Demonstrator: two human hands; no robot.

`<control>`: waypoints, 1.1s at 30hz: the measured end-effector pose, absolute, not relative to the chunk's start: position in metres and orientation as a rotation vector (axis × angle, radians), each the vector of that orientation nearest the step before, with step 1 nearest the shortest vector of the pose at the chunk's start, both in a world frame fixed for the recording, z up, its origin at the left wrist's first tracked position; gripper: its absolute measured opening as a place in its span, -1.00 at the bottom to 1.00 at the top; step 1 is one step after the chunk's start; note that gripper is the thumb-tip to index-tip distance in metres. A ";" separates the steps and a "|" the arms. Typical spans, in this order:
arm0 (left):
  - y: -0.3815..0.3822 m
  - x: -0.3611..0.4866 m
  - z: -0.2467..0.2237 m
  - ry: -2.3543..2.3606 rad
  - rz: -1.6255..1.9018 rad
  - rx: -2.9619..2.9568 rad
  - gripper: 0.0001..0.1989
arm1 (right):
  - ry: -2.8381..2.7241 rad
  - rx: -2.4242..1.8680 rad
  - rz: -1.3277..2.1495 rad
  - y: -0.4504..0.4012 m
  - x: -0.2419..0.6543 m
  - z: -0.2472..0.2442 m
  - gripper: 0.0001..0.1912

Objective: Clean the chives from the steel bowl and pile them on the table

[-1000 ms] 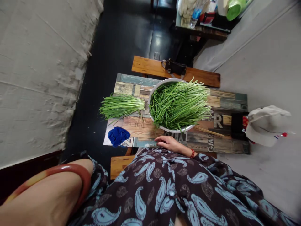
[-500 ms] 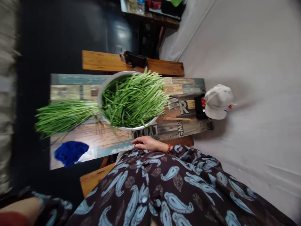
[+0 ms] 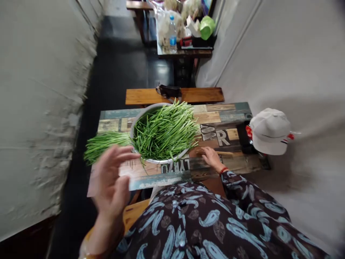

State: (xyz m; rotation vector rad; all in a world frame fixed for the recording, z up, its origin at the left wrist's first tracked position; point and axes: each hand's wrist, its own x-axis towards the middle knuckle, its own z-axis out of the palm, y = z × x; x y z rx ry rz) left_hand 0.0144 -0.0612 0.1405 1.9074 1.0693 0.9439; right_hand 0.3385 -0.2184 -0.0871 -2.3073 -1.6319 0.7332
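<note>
A large metal basin (image 3: 161, 160) on the table is heaped with green chives (image 3: 168, 131). Another bunch of chives (image 3: 106, 142) lies left of it, partly behind my left hand (image 3: 111, 180). That hand is raised toward the camera, slightly blurred, with fingers and thumb apart and nothing in them. My right hand (image 3: 212, 158) rests palm down on the table, right of the basin. Its outstretched fingers lie over a small bundle of thin straw-coloured strips (image 3: 225, 153); whether they touch the strips I cannot tell.
The patterned wooden table (image 3: 159, 181) meets the wall at its right end. A white cap (image 3: 270, 131) sits there beside a black holder (image 3: 244, 136). Beyond the table stands a bench (image 3: 199, 94) with a black bag (image 3: 169, 90). Farther back, a second table carries a water bottle (image 3: 173, 34).
My left hand has come up from the lower left into the middle of the view. My right hand has moved from the table's near edge to the strips. The camera view has shifted.
</note>
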 end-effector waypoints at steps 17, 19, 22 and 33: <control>-0.104 0.038 -0.145 0.913 -0.241 2.202 -0.75 | -1.634 -2.715 0.422 -0.239 0.373 -0.184 -0.65; -0.105 0.033 -0.171 0.906 -0.271 2.256 -0.74 | -1.577 -2.768 0.385 -0.240 0.372 -0.196 -0.58; -0.110 0.021 -0.202 0.865 -0.257 2.383 -0.72 | -1.557 -2.789 0.350 -0.244 0.370 -0.209 -0.53; -0.112 0.020 -0.205 0.510 0.336 2.981 -0.58 | -1.613 -2.579 -0.222 -0.254 0.363 -0.213 -0.69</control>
